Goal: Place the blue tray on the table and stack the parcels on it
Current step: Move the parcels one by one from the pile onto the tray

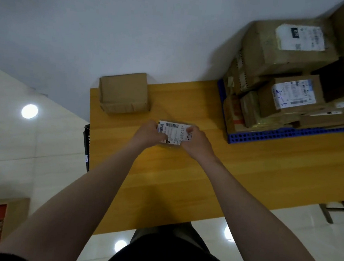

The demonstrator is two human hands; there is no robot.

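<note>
Head cam, both hands (pixel 149 133) gripping small parcel (pixel 174 133)

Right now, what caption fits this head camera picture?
Both hands grip a small labelled parcel beside the stacked blue tray.

worktop (pixel 184 173): yellowish wood, up against the wall | far left corner: plain cardboard box (pixel 124 93) | middle: small labelled parcel (pixel 174 133) | right end: blue tray (pixel 287 134) piled with parcels, well apart from the box

A plain pale wall (pixel 114 21) stands behind the wooden desk (pixel 183 183); glossy cream floor tiles (pixel 19 148) reflect ceiling lights.
</note>
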